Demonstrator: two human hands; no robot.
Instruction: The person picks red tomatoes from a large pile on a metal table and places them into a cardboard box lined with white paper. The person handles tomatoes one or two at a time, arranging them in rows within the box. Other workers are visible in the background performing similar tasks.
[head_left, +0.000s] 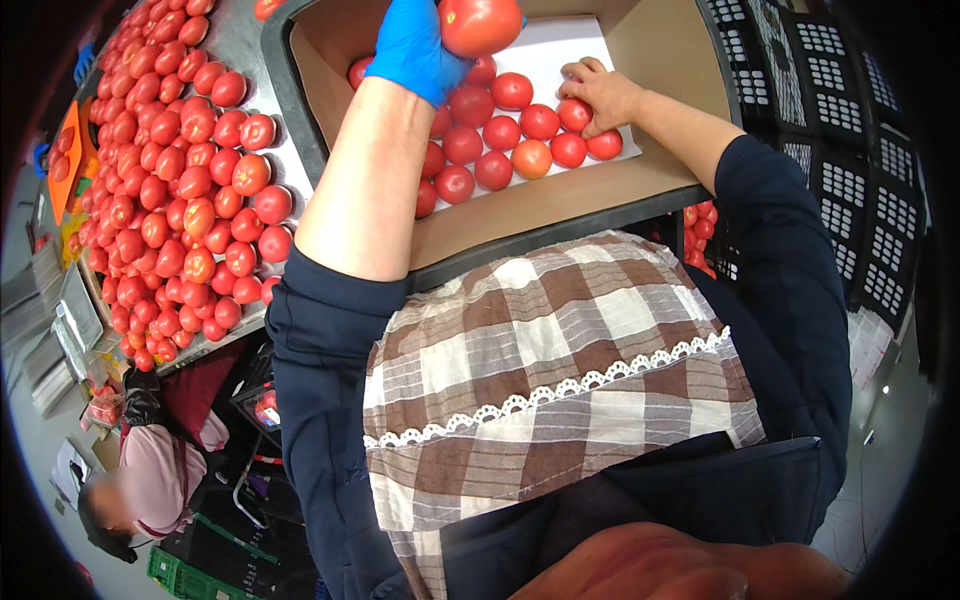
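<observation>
My left hand (414, 54), in a blue glove, grips a large red tomato (480, 27) above a black-rimmed crate (301, 97). Brown cardboard (667, 67) lines the crate's walls, and a white sheet (566, 45) covers part of its bottom. Inside, tomatoes stand in close rows towards the near side; one of them is more orange (532, 159). Bare, my right hand (606, 91) reaches in from the right, its fingers and thumb around a red tomato (574, 116) at the end of a row. My left hand and forearm hide the crate's left part.
Left of the crate, a metal table (240, 37) bears a large heap of tomatoes (169, 187). Stacked black perforated crates (840, 112) stand at the right. Below the crate, more tomatoes (699, 232) show. Another person (161, 469) is at lower left, near a green crate (187, 574).
</observation>
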